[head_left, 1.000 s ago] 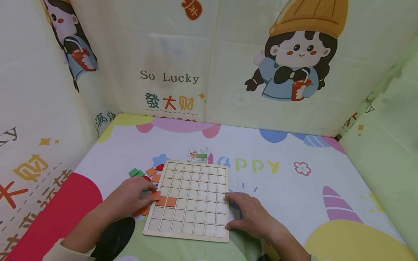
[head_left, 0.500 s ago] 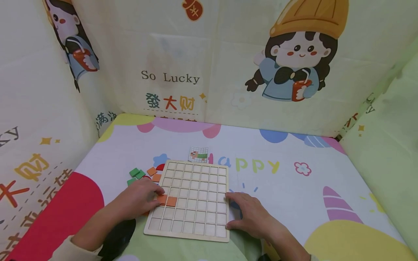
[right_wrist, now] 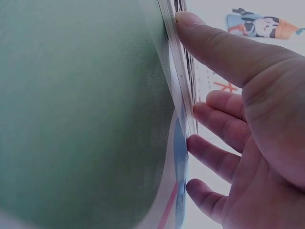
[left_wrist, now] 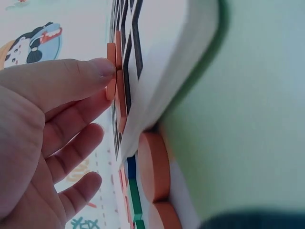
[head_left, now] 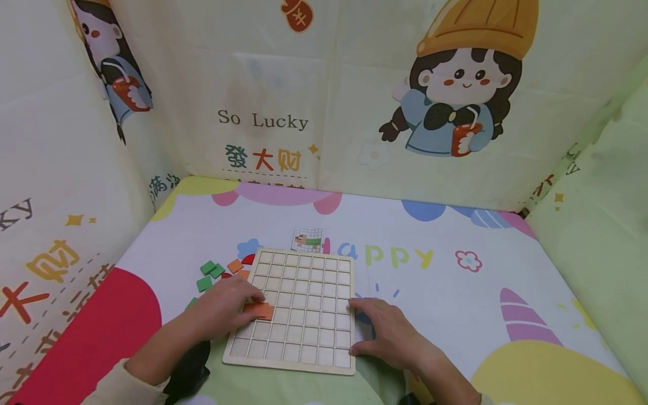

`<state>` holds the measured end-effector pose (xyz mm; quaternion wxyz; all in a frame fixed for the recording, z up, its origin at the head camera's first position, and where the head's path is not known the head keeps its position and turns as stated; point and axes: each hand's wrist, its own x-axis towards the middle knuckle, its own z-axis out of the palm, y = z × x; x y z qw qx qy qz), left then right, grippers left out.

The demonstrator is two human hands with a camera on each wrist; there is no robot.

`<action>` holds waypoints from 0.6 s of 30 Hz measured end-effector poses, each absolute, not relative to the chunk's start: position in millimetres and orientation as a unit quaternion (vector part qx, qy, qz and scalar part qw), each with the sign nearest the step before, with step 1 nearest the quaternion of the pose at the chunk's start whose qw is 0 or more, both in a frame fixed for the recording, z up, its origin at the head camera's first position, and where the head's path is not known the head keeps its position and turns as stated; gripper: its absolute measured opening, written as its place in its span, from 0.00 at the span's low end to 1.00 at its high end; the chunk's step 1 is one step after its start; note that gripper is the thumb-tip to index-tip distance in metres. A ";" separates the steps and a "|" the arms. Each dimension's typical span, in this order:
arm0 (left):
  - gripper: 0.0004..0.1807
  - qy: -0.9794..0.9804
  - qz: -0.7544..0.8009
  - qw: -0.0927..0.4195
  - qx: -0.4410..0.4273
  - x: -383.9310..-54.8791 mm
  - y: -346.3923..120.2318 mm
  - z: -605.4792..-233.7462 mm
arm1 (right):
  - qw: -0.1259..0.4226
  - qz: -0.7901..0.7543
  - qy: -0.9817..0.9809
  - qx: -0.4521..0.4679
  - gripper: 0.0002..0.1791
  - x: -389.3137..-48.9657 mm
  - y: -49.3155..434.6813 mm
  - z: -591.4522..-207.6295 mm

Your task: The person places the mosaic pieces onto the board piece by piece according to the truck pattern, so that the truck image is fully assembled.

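My left hand pinches an orange square tile between thumb and forefinger. This tile is over the left part of the wooden grid board, close against two other orange tiles lying in its cells. In the head view my fingers partly cover these tiles. At the board's right edge, my right hand touches the rim with relaxed, spread fingertips, thumb near the lower corner; the right wrist view shows the thumb against the edge.
Green tiles, an orange tile and red pieces lie left of the board. Round orange pieces sit by its left edge. A small pattern card lies beyond the board. Printed cloth walls enclose the table.
My left hand has moved right from the board's left edge, carrying the orange tile over the two placed ones. More green tiles are uncovered. My right hand has stayed put.
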<state>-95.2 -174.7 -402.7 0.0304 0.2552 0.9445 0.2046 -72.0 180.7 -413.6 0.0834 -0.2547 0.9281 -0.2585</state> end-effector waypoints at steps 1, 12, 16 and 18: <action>0.11 0.945 0.205 0.029 0.255 -95.4 -173.6 -403.3 | 0.084 -0.257 0.928 -0.255 0.41 -72.2 180.6 -413.5; 0.13 0.933 0.214 0.015 0.289 -96.2 -163.5 -401.7 | 0.088 -0.260 0.927 -0.254 0.41 -72.3 180.3 -412.8; 0.13 0.933 0.215 0.015 0.289 -96.9 -159.3 -400.8 | 0.087 -0.260 0.927 -0.254 0.42 -72.2 180.3 -412.6; 0.13 0.933 0.216 0.014 0.289 -97.2 -157.5 -400.4 | 0.087 -0.260 0.927 -0.255 0.42 -72.1 180.5 -412.8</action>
